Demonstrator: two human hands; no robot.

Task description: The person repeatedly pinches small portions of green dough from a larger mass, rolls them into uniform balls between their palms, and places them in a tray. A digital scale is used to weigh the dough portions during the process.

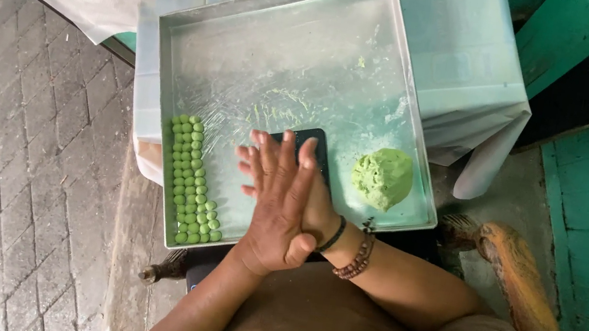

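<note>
Over the tray: we press left hand flat on right hand.
Dough lump: just right of our hands.
Green balls: just left.
Grip: cannot tell.

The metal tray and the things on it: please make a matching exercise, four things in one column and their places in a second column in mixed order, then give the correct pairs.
Things:
1. small green balls
2. green dough lump
3. black flat object
4. beaded bracelet

Places:
A. on the right wrist
B. in rows along the left edge of the metal tray
C. under the pressed hands, partly hidden
D. near the tray's right corner, apart from the hands

Pairs: 1-B, 2-D, 3-C, 4-A. The left hand lies on top of the right hand.
</note>
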